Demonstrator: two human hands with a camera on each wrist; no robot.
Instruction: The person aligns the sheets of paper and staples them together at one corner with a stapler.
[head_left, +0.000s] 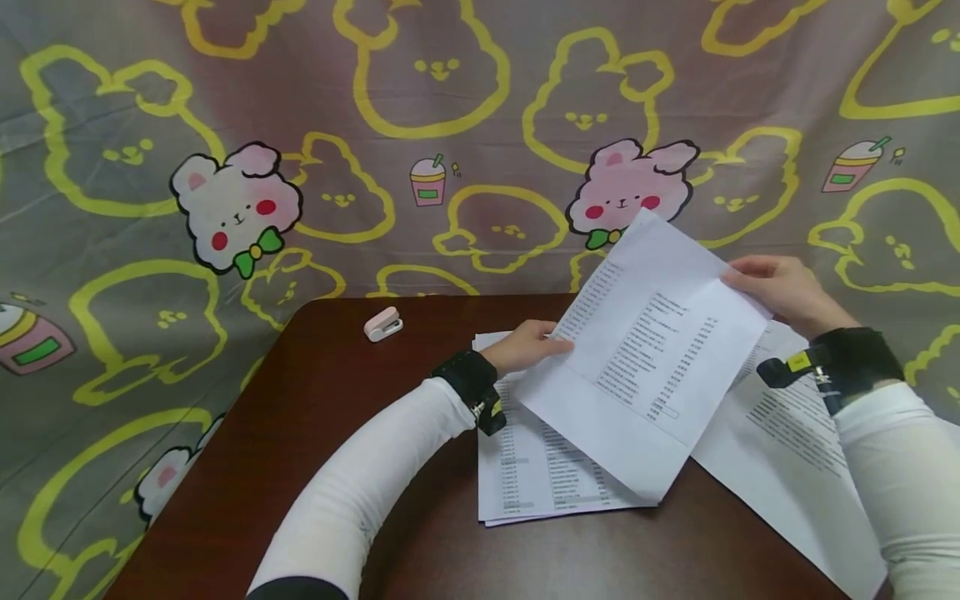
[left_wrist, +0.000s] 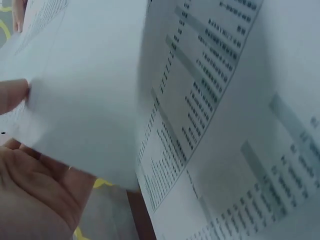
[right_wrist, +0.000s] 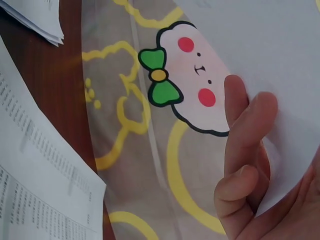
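A printed sheet of paper (head_left: 637, 375) is held up at a tilt between both hands. My left hand (head_left: 525, 346) pinches its left edge, thumb on the printed face and fingers behind, as the left wrist view shows. At the upper right edge, my right hand (head_left: 783, 292) grips the same sheet between thumb and fingers; in the right wrist view its curled fingers (right_wrist: 252, 130) lie against the paper's back. Below the raised sheet lies a stack of printed papers (head_left: 517, 475), partly covered by it. More printed sheets (head_left: 810, 467) lie to the right, under the right forearm.
A small pink and white stapler (head_left: 384, 324) sits near the back left of the dark brown table (head_left: 300, 467). Behind the table hangs a grey curtain (head_left: 420, 233) with yellow outlines and cartoon bunnies.
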